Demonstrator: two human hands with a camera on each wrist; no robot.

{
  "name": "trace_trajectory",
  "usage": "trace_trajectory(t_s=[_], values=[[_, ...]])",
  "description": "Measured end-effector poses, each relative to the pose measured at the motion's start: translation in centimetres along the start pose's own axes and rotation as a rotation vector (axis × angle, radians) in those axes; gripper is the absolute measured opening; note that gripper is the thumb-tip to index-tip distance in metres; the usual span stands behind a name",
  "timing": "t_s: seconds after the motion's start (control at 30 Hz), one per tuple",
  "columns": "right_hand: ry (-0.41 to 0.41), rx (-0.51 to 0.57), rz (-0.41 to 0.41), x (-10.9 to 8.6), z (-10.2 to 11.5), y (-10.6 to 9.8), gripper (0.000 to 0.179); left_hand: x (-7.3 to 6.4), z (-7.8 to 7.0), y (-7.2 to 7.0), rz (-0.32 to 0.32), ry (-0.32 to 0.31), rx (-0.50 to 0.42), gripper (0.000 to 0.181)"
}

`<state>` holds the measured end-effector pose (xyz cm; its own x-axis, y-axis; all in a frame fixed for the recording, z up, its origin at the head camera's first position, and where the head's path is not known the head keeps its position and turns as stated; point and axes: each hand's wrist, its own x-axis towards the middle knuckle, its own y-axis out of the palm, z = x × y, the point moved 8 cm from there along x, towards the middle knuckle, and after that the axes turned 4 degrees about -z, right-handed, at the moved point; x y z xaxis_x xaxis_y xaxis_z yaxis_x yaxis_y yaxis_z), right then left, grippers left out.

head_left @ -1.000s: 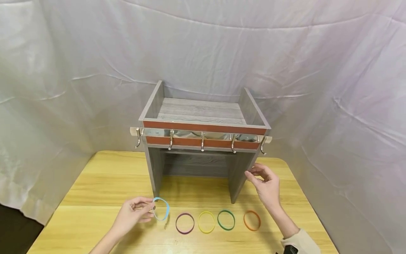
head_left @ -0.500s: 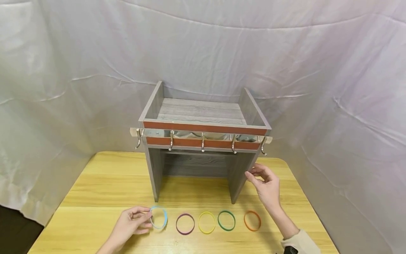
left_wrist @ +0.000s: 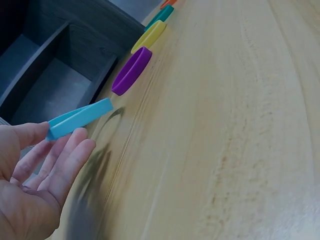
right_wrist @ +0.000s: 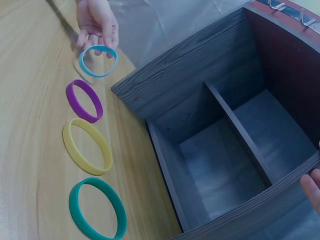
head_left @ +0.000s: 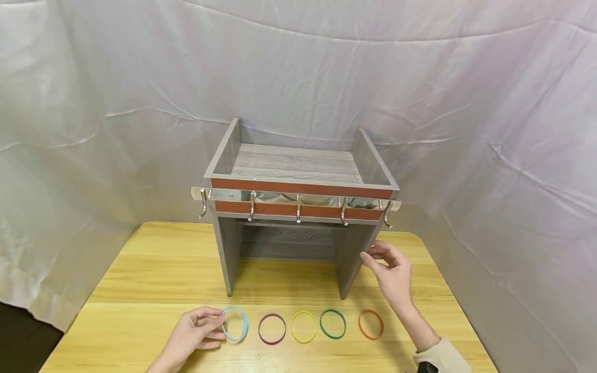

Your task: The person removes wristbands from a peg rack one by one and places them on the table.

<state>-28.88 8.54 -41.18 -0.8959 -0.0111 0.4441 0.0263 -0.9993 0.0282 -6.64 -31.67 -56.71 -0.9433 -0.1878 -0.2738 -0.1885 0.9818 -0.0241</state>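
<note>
My left hand (head_left: pixel 193 331) pinches a light blue silicone wristband (left_wrist: pixel 82 120) between thumb and fingertips. It holds the band tilted, close over the wooden table, in front of the left foot of a grey wooden shelf (head_left: pixel 300 185). My right hand (head_left: pixel 394 272) grips the front edge of the shelf's right side panel, thumb in front and fingers behind. To the right of the blue band, a purple wristband (left_wrist: pixel 132 72), a yellow one (left_wrist: pixel 151 38), a green one (right_wrist: pixel 76 211) and an orange one (head_left: pixel 373 339) lie in a row on the table.
Along the shelf's red front runs a metal rail with several hooks (head_left: pixel 298 208), all bare. Its outer hooks stick out at both side panels. Grey cloth (head_left: pixel 298 72) hangs behind and at both sides of the wooden table (head_left: pixel 140 269).
My left hand has lowered the blue wristband and brought it nearer to me, down beside the row. The right hand stays on the side panel.
</note>
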Motion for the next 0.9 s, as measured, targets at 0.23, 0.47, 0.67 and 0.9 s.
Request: trace_trajectory(t_s=[0.23, 0.47, 0.67, 0.9], values=[[0.011, 0.019, -0.001, 0.02, -0.14, 0.04, 0.029, 0.06, 0.25, 0.44, 0.018, -0.020, 0.000, 0.052], [0.005, 0.019, 0.003, 0.05, -0.22, 0.01, 0.029, 0.24, 0.70, 0.45, 0.025, -0.040, 0.015, 0.052], [-0.001, 0.024, 0.008, 0.07, -0.20, 0.04, 0.031, 0.35, 0.63, 0.16, 0.023, -0.037, 0.050, 0.051], [0.000, 0.043, 0.014, 0.04, -0.13, 0.08, 0.031, 0.35, 0.86, -0.12, 0.025, -0.058, 0.080, 0.050]])
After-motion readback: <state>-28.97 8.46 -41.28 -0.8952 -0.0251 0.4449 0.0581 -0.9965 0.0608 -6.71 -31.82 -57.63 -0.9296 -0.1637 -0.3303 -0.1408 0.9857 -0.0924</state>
